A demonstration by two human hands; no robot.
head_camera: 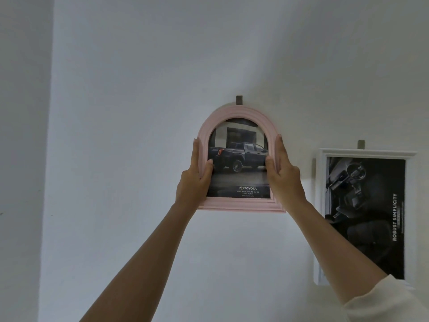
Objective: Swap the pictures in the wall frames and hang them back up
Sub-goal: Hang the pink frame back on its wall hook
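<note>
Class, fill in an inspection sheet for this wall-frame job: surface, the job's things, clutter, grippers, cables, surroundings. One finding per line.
Surface: white wall, bare apart from the frames and hooks.
Job's things: pink arched frame with a pickup truck picture, held up at the grey hook; white rectangular frame with a dark car-interior picture hangs from a second hook.
Clutter: nothing seen.
Grippers: left hand grips the pink frame's left edge, right hand its right edge, fingers wrapped round the sides.
Cables: nothing seen.
Surroundings: wall corner at left; pale sleeve at lower right.
</note>
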